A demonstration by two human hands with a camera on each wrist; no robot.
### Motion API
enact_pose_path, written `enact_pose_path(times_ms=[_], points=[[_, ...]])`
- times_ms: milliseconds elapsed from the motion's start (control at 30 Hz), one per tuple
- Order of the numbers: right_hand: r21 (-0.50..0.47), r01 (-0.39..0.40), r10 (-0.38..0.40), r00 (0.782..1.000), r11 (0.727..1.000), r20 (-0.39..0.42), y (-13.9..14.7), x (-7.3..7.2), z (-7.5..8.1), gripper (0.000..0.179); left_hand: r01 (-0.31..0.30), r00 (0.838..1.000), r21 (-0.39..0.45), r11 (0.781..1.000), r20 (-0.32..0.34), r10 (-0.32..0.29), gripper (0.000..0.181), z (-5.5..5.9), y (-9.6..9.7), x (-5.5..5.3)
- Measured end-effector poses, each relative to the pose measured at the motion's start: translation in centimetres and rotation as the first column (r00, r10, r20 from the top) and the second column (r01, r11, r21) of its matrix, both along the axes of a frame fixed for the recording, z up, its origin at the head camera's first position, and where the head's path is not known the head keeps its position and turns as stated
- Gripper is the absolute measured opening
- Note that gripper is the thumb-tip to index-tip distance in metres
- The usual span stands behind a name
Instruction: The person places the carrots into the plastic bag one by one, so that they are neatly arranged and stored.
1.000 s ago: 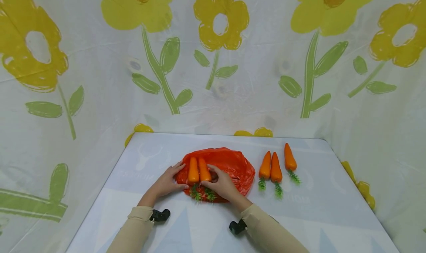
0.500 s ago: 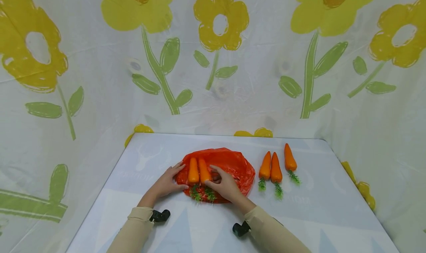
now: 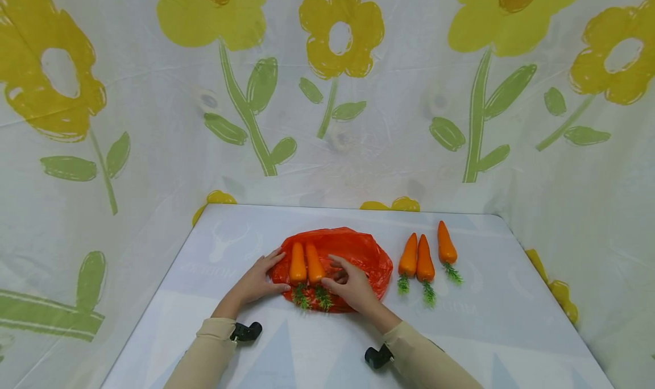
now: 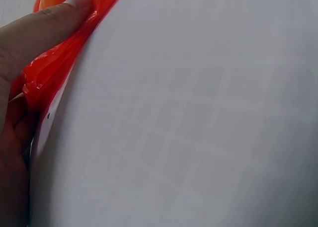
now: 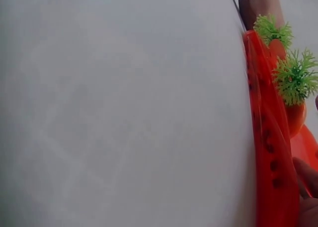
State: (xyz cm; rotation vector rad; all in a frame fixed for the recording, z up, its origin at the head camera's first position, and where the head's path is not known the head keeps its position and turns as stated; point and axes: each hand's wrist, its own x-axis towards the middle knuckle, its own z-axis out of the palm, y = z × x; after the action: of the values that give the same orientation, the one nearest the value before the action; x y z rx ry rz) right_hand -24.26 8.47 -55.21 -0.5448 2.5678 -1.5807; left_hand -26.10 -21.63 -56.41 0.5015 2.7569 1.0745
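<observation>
Red bag (image 3: 360, 249): I have it spread in the middle of the frame, below centre, crumpled round its rim.
Left carrot (image 3: 297, 264): lies on the left half of the bag, narrow end towards the top of the frame, green leaves towards the bottom.
Right carrot (image 3: 314, 264): right beside the left one, pointing the same way, its leaves also over the red plastic.
Left hand (image 3: 257, 279): at the bag's left edge, fingers spread, thumb apart from them; my left wrist view shows the thumb lying on the red plastic at upper left.
Right hand (image 3: 354, 285): just right of the carrot pair and over the bag, thumb and fingers parted; the thumb tip is at the right carrot's leafy end, and I cannot tell whether it touches.
Loose carrots: three to the right of the bag, two close together (image 3: 407, 256) (image 3: 425, 259) and one (image 3: 447, 244) higher and further right, all leaves down.
Bench (image 3: 491, 269): pale, filling the lower middle of my frame.
Sleeves (image 3: 430, 355): beige, entering from the bottom, a black wrist camera (image 3: 248, 331) at each cuff.
Backdrop (image 3: 394, 127): white sheet with yellow flowers, across the upper frame.
</observation>
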Motion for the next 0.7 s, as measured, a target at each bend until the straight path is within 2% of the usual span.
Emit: enact_pose_path(times_ms=[267, 700], points=[[-0.008, 0.005, -0.006, 0.999, 1.0, -0.033, 0.8, 0.2, 0.0, 0.062, -0.011, 1.0, 0.006, 1.0, 0.018, 0.011, 0.095, 0.1, 0.1, 0.1], [0.02, 0.031, -0.031, 1.0, 0.999, -0.005, 1.7, 0.6, 0.2, 0.061, -0.018, 1.0, 0.015, 1.0, 0.016, 0.018, 0.095, 0.1, 0.2, 0.1]])
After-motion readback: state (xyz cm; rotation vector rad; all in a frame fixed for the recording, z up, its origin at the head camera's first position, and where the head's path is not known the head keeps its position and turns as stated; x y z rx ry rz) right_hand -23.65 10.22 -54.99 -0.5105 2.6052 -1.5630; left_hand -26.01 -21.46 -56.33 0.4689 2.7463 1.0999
